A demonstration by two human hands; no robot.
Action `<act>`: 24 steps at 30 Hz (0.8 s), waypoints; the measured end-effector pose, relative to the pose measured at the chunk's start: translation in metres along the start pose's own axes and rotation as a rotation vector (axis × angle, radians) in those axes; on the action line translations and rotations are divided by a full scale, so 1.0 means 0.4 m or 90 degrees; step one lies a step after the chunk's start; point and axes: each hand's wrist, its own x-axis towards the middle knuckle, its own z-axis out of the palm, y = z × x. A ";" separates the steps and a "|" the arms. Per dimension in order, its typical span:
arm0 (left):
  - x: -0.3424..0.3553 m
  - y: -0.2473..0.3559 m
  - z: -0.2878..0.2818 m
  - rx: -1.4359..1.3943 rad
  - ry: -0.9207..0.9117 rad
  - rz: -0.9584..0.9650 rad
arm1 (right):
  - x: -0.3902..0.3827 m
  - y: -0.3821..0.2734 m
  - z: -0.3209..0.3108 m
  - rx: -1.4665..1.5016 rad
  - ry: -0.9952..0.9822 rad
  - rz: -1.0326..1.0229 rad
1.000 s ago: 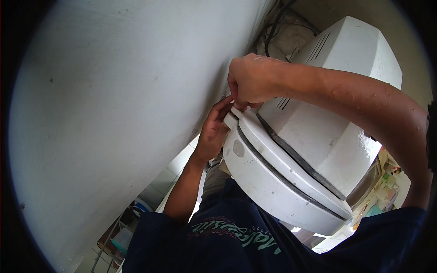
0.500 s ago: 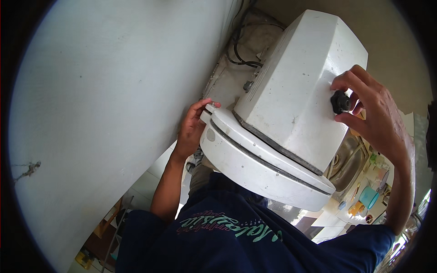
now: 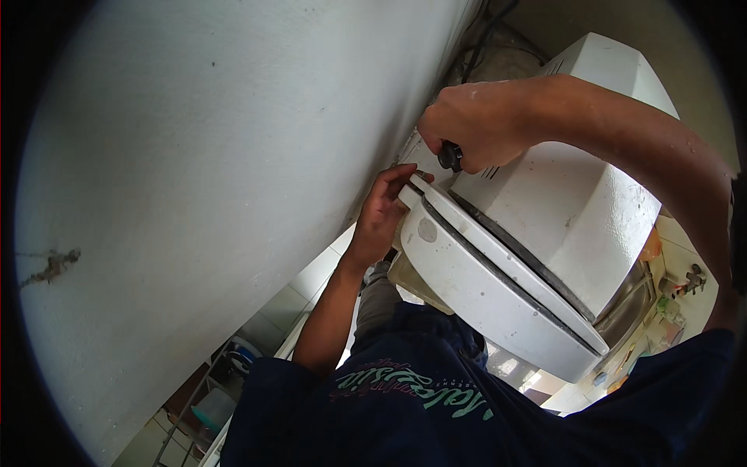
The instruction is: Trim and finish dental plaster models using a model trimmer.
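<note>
Head view: the right hand (image 3: 486, 117), some fingers hidden, is curled round one black knob (image 3: 449, 156) beside one white machine (image 3: 572, 214), which the forearm (image 3: 630, 128) partly covers; the left hand (image 3: 379, 222) bends at its edge, grip unclear.

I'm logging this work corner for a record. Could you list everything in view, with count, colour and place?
Machine housing: one, white, right of centre
Curved panels: two, white, beside the housing, dark gap between
Knob: one, black, held above the panels
Cables: uncounted, black, top
Flat wall or panel: one, whitish, left
Sink: one, metallic, right
Small items by the sink: uncounted, mixed colours, too small to name
Rack: one, grey, lower left
Container: one, teal, at the rack
Floor tiles: several, pale, lower left
T-shirt: one, navy, bottom
Left hand: one, brown, at the panels' end
Right hand: one, brown, gripping the knob
</note>
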 end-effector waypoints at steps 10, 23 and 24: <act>0.001 -0.013 -0.002 0.034 0.021 0.030 | 0.089 0.010 0.037 0.024 -0.052 -0.106; -0.002 -0.028 0.005 0.006 0.031 -0.002 | 0.096 0.068 0.061 0.232 0.006 -0.127; 0.001 -0.026 0.008 -0.003 0.024 0.008 | 0.097 0.073 0.061 0.249 -0.022 -0.136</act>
